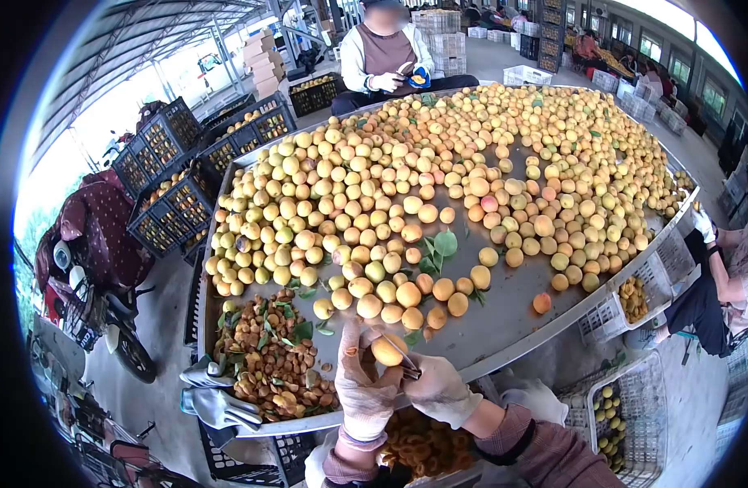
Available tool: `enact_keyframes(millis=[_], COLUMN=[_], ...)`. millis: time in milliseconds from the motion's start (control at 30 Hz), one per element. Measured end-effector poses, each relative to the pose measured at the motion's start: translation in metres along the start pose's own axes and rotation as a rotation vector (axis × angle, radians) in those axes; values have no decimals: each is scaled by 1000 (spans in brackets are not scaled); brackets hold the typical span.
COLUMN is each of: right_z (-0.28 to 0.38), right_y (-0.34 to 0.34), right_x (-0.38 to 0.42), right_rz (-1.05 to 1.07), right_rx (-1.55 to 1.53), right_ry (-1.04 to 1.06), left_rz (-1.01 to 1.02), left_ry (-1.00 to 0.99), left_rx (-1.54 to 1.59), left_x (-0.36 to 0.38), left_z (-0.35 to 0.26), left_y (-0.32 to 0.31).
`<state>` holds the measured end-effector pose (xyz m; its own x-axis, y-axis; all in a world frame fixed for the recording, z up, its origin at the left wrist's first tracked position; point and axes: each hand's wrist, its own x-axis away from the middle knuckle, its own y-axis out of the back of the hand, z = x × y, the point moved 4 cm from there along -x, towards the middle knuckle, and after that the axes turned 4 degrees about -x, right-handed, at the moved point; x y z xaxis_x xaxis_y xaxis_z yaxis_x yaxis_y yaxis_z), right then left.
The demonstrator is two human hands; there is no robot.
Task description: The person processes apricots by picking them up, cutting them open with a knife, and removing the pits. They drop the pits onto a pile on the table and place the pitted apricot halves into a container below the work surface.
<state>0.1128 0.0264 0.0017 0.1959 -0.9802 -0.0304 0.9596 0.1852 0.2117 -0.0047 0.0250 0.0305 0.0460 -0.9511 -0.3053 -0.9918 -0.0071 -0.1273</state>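
Note:
My left hand (360, 386), in a pale work glove, holds a yellow-orange apricot (387, 350) at the near edge of a big metal table (504, 325). My right hand (439, 390), also gloved, grips a small knife (406, 363) whose blade rests against the apricot. Several loose apricots (390, 203) cover most of the table top, with green leaves (439, 248) among them. A heap of brown pits and leaves (272, 358) lies left of my hands. Below my wrists a crate holds cut apricot halves (427, 447).
A seated person (386, 53) works at the table's far side, and another person's gloved arm (715, 260) reaches in at right. Spare gloves (215, 398) lie on the near left rim. Black crates of fruit (178, 203) stand left; white baskets (634, 301) sit right. A scooter (97, 276) is parked at far left.

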Motion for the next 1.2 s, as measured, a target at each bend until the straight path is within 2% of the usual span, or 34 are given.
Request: enact_keyframes(millis=[33,100,167,200,233,333,500,567,633,700,733,767,833,867,900,967,1000,1033,1067,1100,1167,1200], right_z=[4,9,13,12,10,18,10,-2,7,11,24,19,29,30,19,8,29,30,27,23,13,18], right_y=[0,3,9,9,8,6,8,1,4,6,21,35,44,44,40,37,42,47,47,47,51,55], right_x=[-1,-1,0,0,1,2,0,3,8,12,14,12,4,1,-1,-10,-6,-6,-6,-5,-5,-3], right_rz=[30,51,-39,-42,-64,-97,-37,550,583,591,536,477,94,37,27,35,82,76,120,168,167,173], right_rx=[-5,-7,149,150,192,247,283,-476,-496,-636,-708,-628,-676,-522,-526,-180,-220,-221,-257,-294,-552,-659], right_ry=[-9,-15,55,56,71,114,200,-475,-540,-474,-441,-365,-325,-282,-292,177,107,103,1,-100,-369,-358], left_rz=[14,31,-28,23,24,11,2,125,163,21,-61,-135,-19,42,88,235,246,282,313,313,92,98], left_ry=[-49,-7,141,146,149,362,303,292,271,235,218,224,250,266,146,-33,-30,64,158,159,469,455], left_rx=[-122,-81,326,378,378,347,193,110,91,537,584,558,263,153,-135,-463,-458,-296,-135,-138,476,584], left_x=[3,1,-6,-8,-5,7,4,4,3,-3,-8,-12,-5,-1,-1,-1,-1,1,3,3,7,5], left_z=[0,-2,-11,-13,-6,17,1,1,5,3,3,3,8,11,12,-3,1,10,15,15,23,25], left_y=[-1,-1,-4,-5,-2,4,4,5,11,18,27,30,26,16,7,-6,-5,-2,0,2,9,11])
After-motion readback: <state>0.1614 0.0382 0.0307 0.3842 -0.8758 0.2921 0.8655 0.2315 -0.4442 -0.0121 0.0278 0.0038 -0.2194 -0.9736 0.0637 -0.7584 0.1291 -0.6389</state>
